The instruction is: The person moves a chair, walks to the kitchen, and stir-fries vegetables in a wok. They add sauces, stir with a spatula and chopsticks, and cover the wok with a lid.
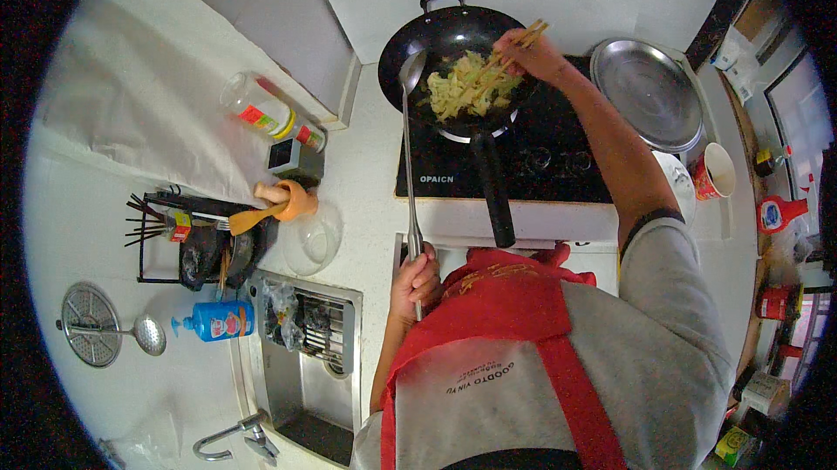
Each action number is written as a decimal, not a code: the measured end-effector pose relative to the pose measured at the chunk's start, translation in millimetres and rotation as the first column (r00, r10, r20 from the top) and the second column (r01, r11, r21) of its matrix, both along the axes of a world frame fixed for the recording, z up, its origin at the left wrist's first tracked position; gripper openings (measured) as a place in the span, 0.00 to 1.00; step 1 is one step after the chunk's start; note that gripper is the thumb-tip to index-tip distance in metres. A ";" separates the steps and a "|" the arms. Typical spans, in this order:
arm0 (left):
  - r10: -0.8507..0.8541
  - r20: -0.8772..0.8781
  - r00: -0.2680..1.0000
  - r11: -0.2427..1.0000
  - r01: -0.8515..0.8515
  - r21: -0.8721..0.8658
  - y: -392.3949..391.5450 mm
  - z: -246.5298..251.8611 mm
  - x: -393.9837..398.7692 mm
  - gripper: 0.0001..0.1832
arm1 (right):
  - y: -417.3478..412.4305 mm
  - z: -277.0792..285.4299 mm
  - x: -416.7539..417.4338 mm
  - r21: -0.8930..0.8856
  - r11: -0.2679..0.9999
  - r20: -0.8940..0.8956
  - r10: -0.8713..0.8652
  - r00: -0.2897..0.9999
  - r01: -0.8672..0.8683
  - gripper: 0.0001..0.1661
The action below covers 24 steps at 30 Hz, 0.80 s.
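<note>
My left hand grips the handle of a long steel ladle. The ladle's bowl rests inside the left wall of a black wok. Over the wok's right side, my right hand holds wooden chopsticks, whose lower ends reach into chopped cooked vegetable, likely cabbage. The wok stands on a black glass cooktop. Its long black handle points towards me, between my arms, and neither hand touches it.
A round metal lid lies right of the cooktop, near a paper cup. To the left are a glass bowl, a mortar, a spice jar, a steel sink and a blue pump bottle.
</note>
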<state>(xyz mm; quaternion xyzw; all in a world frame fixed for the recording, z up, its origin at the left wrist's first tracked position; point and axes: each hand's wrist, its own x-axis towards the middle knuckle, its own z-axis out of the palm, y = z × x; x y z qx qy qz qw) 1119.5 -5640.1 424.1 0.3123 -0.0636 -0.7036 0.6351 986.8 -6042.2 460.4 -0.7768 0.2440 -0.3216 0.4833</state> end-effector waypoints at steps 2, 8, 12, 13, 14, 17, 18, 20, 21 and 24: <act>0.025 -0.019 1.000 0.999 -0.025 -0.020 0.7 -7.9 -2.1 0.09 | -7.7 16.1 -15.0 0.056 0.995 0.078 -0.089 0.993 0.085 0.13; 0.035 -0.063 0.997 0.995 -0.041 -0.094 -0.6 -20.6 -7.7 0.14 | -30.7 27.4 -33.3 -0.385 0.775 -0.148 -0.588 0.796 0.501 0.15; 0.036 -0.052 0.998 0.997 -0.039 -0.064 -0.1 -30.8 -6.7 0.15 | -36.1 -24.3 -11.5 -0.027 0.872 -0.036 -0.489 0.872 0.488 0.17; 0.043 -0.043 0.998 0.997 -0.046 -0.056 -0.8 -31.8 -6.0 0.15 | -29.6 -26.6 -4.7 0.145 0.886 0.063 -0.453 0.889 0.440 0.17; 0.036 -0.063 0.997 0.996 -0.041 -0.077 -2.2 -32.2 -4.4 0.16 | -25.2 -25.3 -0.3 0.172 0.895 0.120 -0.434 0.893 0.412 0.17; 0.024 -0.115 0.993 0.989 -0.040 -0.140 0.7 -32.9 -6.3 0.16 | -3.9 -17.1 17.8 0.241 0.915 0.240 -0.378 0.894 0.322 0.17; 0.041 -0.107 0.993 0.991 -0.055 -0.124 1.2 -33.1 -7.1 0.16 | 4.5 -11.4 28.3 0.259 0.915 0.241 -0.371 0.897 0.309 0.17; 0.068 -0.088 0.994 0.993 -0.076 -0.095 0.1 -32.1 -8.3 0.16 | 11.0 -10.2 44.9 0.243 0.925 0.214 -0.345 0.914 0.292 0.17; 0.066 -0.083 0.994 0.993 -0.073 -0.094 -0.3 -31.4 -8.8 0.15 | 9.5 -15.3 52.0 0.209 0.935 0.183 -0.325 0.928 0.286 0.16; 0.064 -0.081 0.995 0.994 -0.071 -0.086 -0.7 -30.0 -8.3 0.15 | 30.2 -7.0 67.4 0.140 0.947 0.087 -0.304 0.949 0.290 0.18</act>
